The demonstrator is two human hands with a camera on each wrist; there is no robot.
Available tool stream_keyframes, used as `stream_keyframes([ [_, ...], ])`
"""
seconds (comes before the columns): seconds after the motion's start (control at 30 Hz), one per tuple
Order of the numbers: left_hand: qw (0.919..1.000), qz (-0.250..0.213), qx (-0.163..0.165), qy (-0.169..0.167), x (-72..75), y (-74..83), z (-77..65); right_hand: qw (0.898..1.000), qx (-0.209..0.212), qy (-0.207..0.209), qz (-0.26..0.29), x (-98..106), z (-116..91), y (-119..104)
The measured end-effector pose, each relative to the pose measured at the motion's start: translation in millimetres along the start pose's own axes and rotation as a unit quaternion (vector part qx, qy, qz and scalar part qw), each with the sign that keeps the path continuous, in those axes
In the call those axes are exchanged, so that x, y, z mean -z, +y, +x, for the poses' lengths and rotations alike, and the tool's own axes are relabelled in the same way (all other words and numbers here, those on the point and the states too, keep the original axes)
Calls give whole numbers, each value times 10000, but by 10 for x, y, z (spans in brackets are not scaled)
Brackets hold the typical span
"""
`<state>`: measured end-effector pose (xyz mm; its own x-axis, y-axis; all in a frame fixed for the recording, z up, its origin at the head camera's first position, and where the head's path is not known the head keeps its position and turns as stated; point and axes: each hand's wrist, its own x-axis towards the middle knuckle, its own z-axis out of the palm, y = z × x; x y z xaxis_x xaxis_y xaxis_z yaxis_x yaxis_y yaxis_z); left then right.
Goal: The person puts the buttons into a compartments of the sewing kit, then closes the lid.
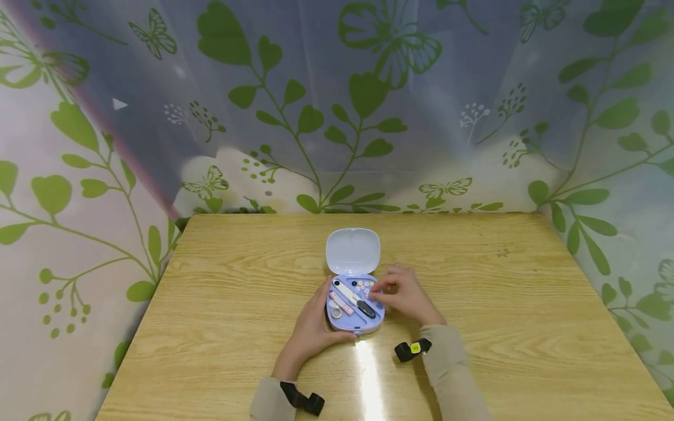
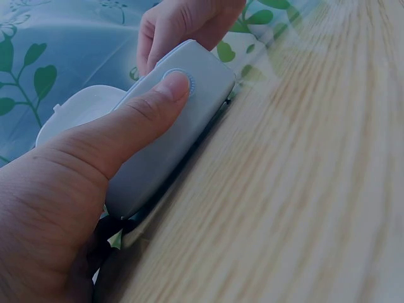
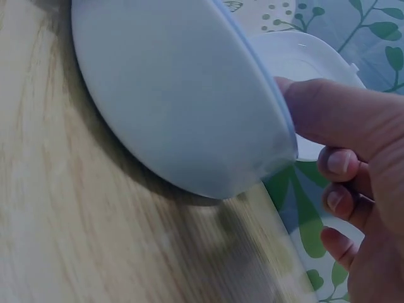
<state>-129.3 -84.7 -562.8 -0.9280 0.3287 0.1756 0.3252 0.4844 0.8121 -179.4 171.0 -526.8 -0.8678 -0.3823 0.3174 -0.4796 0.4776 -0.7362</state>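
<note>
A lilac sewing kit box (image 1: pixel 363 331) sits on the table with its pale lid (image 1: pixel 353 251) raised at the back. My left hand (image 1: pixel 312 325) grips the box round its left side, the thumb (image 2: pixel 145 112) pressing on the round catch at the front. At the right compartment is my right hand (image 1: pixel 402 293), thumb and index fingertips down among small buttons (image 1: pixel 360 287). I cannot tell whether a button is between those fingertips; the box wall hides them in the right wrist view. A white tool with a black handle (image 1: pixel 365 308) lies diagonally across the middle.
Left of the tool, the box holds a slim pink-and-white piece (image 1: pixel 342 303) and a small ring-shaped item (image 1: pixel 336 312). Under everything is a wood-grain table (image 1: pixel 237 280). A leaf-patterned curtain (image 1: pixel 326 117) hangs along its back edge and sides.
</note>
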Motion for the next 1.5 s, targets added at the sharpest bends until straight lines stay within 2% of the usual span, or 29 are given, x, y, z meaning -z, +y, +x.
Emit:
stream_keyframes([
  [0.37,10000,7,12,-8,-6,-8,6,9991,-329,-112,-242,-8,14,-63],
  [0.7,10000,-6,-64,-4,0,-10,15,9991,-345,-46,-252,-14,8,-98],
  [1.0,10000,-22,3,-26,-3,-25,24,9991,-387,-23,-144,-34,0,-118],
  [1.37,9999,-87,-113,1,-5,-20,16,9937,-492,667,756,-37,-26,-71],
  [1.5,9998,-109,-170,25,-6,-17,15,9876,-681,999,999,20,-37,-241],
])
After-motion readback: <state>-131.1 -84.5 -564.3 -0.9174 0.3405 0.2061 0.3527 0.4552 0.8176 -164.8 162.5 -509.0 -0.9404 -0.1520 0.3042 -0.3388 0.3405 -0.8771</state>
